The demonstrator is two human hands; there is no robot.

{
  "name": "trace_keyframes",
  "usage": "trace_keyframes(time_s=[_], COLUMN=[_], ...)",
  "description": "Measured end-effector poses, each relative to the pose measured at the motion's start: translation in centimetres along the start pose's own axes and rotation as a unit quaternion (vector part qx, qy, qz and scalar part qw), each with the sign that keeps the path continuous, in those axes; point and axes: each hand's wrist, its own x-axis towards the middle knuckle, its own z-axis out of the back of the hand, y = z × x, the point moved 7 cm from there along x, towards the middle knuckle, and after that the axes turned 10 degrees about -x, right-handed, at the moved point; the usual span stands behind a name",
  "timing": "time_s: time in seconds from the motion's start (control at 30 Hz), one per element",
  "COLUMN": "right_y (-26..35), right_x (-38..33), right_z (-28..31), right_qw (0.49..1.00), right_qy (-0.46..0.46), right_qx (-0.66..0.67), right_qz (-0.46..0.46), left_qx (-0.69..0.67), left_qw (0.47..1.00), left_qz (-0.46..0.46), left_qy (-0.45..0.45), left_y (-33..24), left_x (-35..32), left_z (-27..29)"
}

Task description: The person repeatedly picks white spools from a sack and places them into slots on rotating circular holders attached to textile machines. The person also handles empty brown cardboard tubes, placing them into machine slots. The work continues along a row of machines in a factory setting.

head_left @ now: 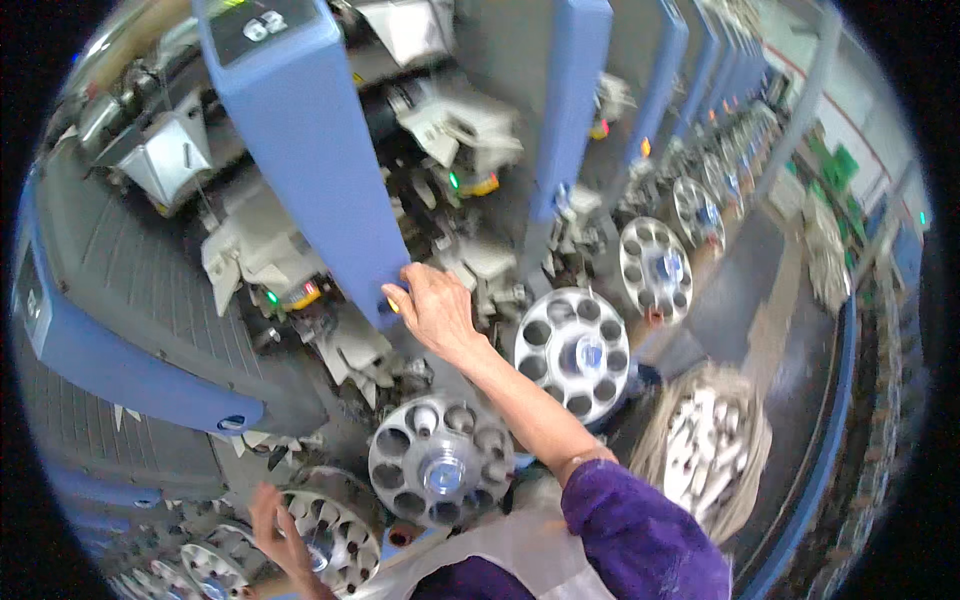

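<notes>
My right hand (432,305) is at the lower end of a tall blue column (310,150) on a textile winding machine. Its fingers curl against the column's edge, with the thumb beside a small yellow lit part (392,304). My left hand (280,530), blurred by motion, is low on the left with fingers apart and nothing seen in it. Close to it is a round white magazine (335,545) with holes. Another magazine (443,470) sits below my right hand; a pale bobbin (426,420) stands in one hole. A third magazine (572,355) lies right of that hand.
More blue columns (572,100) and round magazines (655,268) run off to the far right. A cloth sack (755,450) full of white bobbins (705,440) stands on the right by the aisle floor (790,350). Curved blue-grey machine panels (130,375) fill the left.
</notes>
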Motion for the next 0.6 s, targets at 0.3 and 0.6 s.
trace_keyframes(time_s=[0.3, 0.6], right_y=[-1.5, 4.1], right_x=[-4.2, -9.9], right_z=[-7.1, 6.1], right_qw=[0.959, 0.982], right_qy=[-0.014, -0.127], right_qx=[0.085, -0.110], right_qz=[-0.269, 0.087], left_qx=[-0.100, -0.251], left_qw=[0.983, 0.902], left_qz=[0.151, -0.040], left_qy=[-0.024, 0.348], left_y=[4.5, -9.6], left_x=[-10.6, -15.0], left_z=[0.7, -17.7])
